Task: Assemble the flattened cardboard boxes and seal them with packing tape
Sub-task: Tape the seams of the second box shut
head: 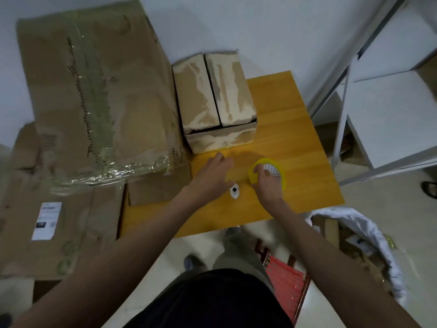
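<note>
The right hand (268, 183) curls its fingers over the yellow tape roll (267, 172) lying flat on the wooden table (295, 129), while the left hand (212, 176) rests beside it with fingers loosely spread and holding nothing, just near of the small assembled box (215, 100), whose top flaps meet along an untaped seam. Bare tabletop runs right of the roll to the table's right edge, and the large taped box (94, 95) crowds the left side, lying on flattened cardboard (59, 223). That cardboard carries a white shipping label (46, 220), its print too blurred to read.
</note>
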